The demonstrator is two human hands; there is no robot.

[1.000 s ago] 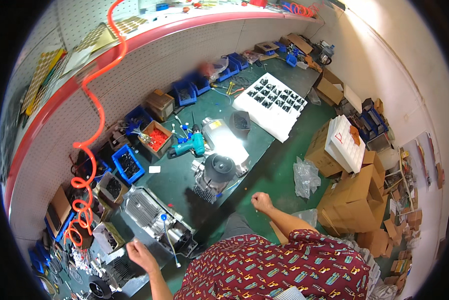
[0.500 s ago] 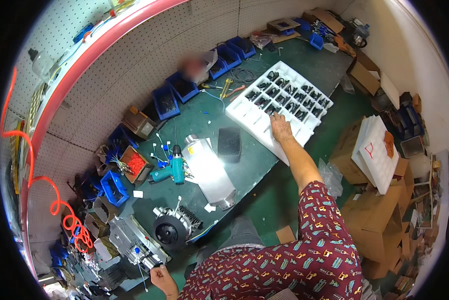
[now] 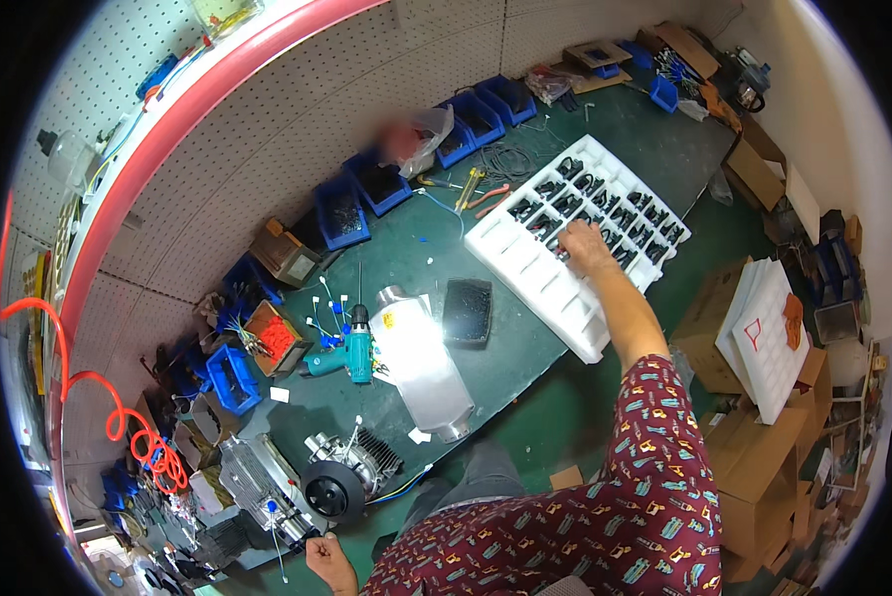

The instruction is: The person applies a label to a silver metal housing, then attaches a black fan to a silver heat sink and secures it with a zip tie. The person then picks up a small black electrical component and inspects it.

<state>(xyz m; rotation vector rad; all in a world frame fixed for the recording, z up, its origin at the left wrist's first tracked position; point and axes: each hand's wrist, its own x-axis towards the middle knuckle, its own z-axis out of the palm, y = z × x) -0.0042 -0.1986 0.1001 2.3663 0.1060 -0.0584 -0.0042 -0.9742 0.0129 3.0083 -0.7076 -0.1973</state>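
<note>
My right hand [image 3: 587,246] reaches over the white foam tray [image 3: 532,273], fingers drawn together and dipping into a compartment at the edge of the filled ones. What the fingertips grip there is hidden beneath them. Small black parts [image 3: 623,216] with what look like cables sit in the tray's far compartments, while the near ones look bare. At the lower left, my left hand [image 3: 331,564] is curled closed beside the bench edge, close to a finned metal housing [image 3: 262,477]. Nothing shows sticking out of it.
On the green bench lie a silver metal casing [image 3: 421,363], a teal power drill [image 3: 351,353], a black pad [image 3: 467,310] and a blower unit with a black wheel [image 3: 333,491]. Blue bins [image 3: 341,214] line the back wall. Cardboard boxes [image 3: 754,477] stand at right.
My view has shifted, moving the bench within the picture. My right hand has moved slightly farther into the filled part of the tray. My left hand stays low, near the housing.
</note>
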